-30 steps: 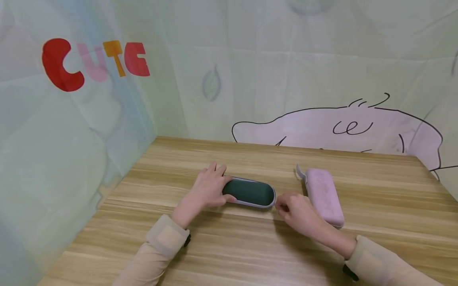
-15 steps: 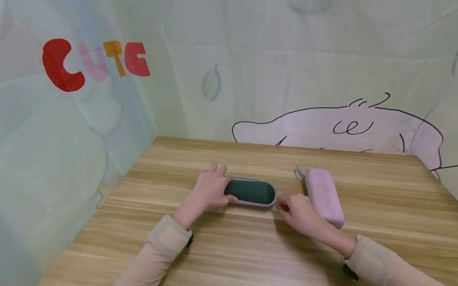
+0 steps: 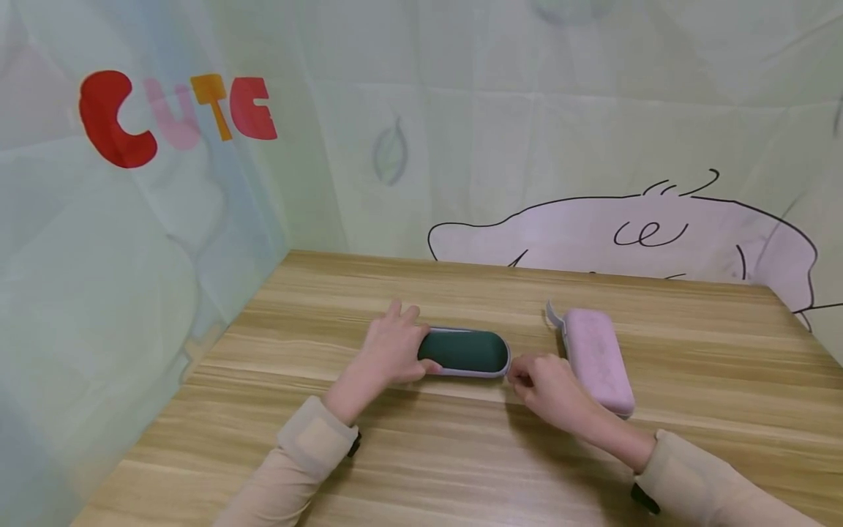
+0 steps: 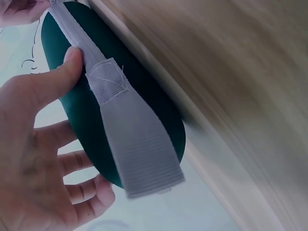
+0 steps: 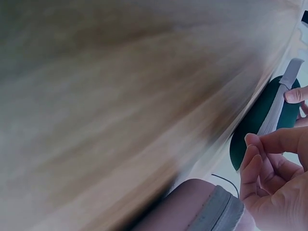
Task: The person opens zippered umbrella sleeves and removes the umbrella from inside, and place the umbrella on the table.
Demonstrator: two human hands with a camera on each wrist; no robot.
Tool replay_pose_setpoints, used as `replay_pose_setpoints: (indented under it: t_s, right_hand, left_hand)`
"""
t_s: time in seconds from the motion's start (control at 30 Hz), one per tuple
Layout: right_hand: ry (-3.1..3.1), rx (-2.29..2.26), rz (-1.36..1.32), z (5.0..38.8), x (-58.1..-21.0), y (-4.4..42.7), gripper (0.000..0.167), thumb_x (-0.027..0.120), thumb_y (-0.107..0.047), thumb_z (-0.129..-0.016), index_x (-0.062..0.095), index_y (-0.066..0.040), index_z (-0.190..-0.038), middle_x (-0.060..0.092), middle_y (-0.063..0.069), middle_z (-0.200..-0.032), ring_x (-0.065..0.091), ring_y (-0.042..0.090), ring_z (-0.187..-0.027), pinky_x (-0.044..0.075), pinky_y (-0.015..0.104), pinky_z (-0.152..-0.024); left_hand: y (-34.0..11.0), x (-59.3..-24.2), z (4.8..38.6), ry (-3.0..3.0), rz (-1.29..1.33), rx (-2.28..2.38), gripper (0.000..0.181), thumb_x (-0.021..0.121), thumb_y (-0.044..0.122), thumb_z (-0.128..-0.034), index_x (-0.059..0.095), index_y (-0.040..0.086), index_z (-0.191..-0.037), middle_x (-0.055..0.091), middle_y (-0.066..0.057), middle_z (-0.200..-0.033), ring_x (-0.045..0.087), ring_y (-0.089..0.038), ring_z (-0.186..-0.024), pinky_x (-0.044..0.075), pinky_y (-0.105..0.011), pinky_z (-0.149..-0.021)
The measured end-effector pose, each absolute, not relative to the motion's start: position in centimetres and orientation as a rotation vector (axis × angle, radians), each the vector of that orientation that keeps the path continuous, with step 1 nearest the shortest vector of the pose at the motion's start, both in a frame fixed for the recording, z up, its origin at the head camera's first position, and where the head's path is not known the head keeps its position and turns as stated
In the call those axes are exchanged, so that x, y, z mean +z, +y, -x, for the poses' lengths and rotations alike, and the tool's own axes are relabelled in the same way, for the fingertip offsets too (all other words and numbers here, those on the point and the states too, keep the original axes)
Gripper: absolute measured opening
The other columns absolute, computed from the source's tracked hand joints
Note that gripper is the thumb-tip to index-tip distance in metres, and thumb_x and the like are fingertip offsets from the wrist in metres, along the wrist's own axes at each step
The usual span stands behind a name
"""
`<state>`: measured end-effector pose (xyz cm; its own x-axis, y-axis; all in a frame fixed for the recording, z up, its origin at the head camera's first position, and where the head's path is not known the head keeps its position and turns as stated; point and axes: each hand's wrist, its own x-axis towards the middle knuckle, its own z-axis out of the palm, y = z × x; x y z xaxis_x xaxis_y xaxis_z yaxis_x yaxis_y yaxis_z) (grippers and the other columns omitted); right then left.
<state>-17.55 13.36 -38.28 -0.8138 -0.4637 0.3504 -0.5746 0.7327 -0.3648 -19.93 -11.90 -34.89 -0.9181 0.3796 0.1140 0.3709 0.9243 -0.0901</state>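
Observation:
A dark green oval case with a grey zipper band lies left of the right hand. My left hand grips its left end; the left wrist view shows the thumb on the zipper side beside a wide grey fabric tab, fingers across the green shell. At the case's right end, my right hand pinches the small zipper pull between thumb and index finger, mostly covering it. In the right wrist view the right hand has its other fingers curled.
A pink case with a grey tab lies just right of the right hand, and shows at the bottom of the right wrist view. The wooden table meets fabric-covered walls at its back and left.
The left hand and the green case have shifted slightly to the right, and the case has turned a little. The right hand has barely moved and keeps its pinch.

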Motion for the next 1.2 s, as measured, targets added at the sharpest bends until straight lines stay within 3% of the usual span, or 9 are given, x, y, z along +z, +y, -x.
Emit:
replay_pose_setpoints:
  t_s: [0.4,0.57,0.73,1.03,1.2]
  right_hand:
    - [-2.741,0.705,-0.811,17.5,-38.1,13.0,0.019,0.063,0.004,-0.076,0.063,-0.013,-0.067,0.051,-0.008,-0.064,0.043,0.003,-0.06,0.037,0.017,-0.055]
    - [-2.782,0.72,-0.757,17.5,-38.1,12.8,0.018,0.063,0.003,-0.077,0.064,-0.013,-0.067,0.051,-0.008,-0.062,0.042,0.003,-0.057,0.035,0.017,-0.052]
    - [-2.845,0.72,-0.685,17.5,-38.1,12.7,0.014,0.066,-0.002,-0.079,0.068,-0.013,-0.07,0.052,-0.008,-0.06,0.042,0.004,-0.055,0.035,0.018,-0.049]
    - [-2.824,0.649,-0.695,17.4,-38.1,12.5,0.014,0.068,-0.006,-0.079,0.066,-0.014,-0.068,0.05,-0.01,-0.057,0.041,0.003,-0.053,0.035,0.018,-0.049]
    - [-2.82,0.654,-0.714,17.4,-38.0,12.5,0.011,0.068,-0.005,-0.079,0.069,-0.012,-0.071,0.055,-0.009,-0.061,0.042,0.003,-0.056,0.036,0.018,-0.052]
  left_hand:
    - [-11.4,-34.9,19.6,-2.958,0.561,0.091,0.063,0.069,0.065,-0.0741,0.071,0.013,-0.109,0.061,-0.005,-0.111,0.051,-0.025,-0.105,0.052,-0.041,-0.067]
    - [-12.2,-34.4,19.9,-3.014,0.647,0.038,0.067,0.07,0.063,-0.0742,0.067,0.013,-0.118,0.058,-0.008,-0.118,0.049,-0.026,-0.109,0.052,-0.041,-0.074]
    - [-13.2,-33.7,20.6,-3.06,0.782,-0.076,0.062,0.073,0.054,-0.0767,0.064,0.011,-0.122,0.054,-0.008,-0.119,0.047,-0.025,-0.109,0.046,-0.044,-0.089]
    - [-14.7,-33.9,21.0,-3.147,0.836,-0.488,0.061,0.073,0.038,-0.0824,0.055,0.009,-0.133,0.059,-0.01,-0.126,0.059,-0.026,-0.111,0.047,-0.044,-0.096]
    - [-14.7,-34.0,21.0,-3.115,0.851,-0.48,0.059,0.073,0.038,-0.0828,0.058,0.007,-0.13,0.06,-0.011,-0.128,0.059,-0.027,-0.116,0.046,-0.043,-0.099]
